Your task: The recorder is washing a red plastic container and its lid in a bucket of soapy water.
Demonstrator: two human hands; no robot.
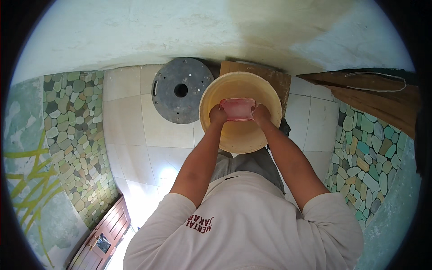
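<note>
Both my hands hold a small rectangular pinkish-red tray-like container (237,110) by its two short ends, over a round cream-yellow tub (245,139). My left hand (218,115) is closed on the left end, and my right hand (261,114) grips the right end. The container looks shallow, with a paler middle and a redder rim; whether anything lies in it I cannot tell. Whether it touches the bottom of the tub cannot be made out. The tub's rim surrounds both hands.
Left of the tub is a grey round disc (168,104) with a central hole. A brown wooden board (284,87) lies under the tub's far side. Beyond stands a pale wall (180,31). Wooden planks (378,101) jut in at right; a brown door (101,243) shows lower left.
</note>
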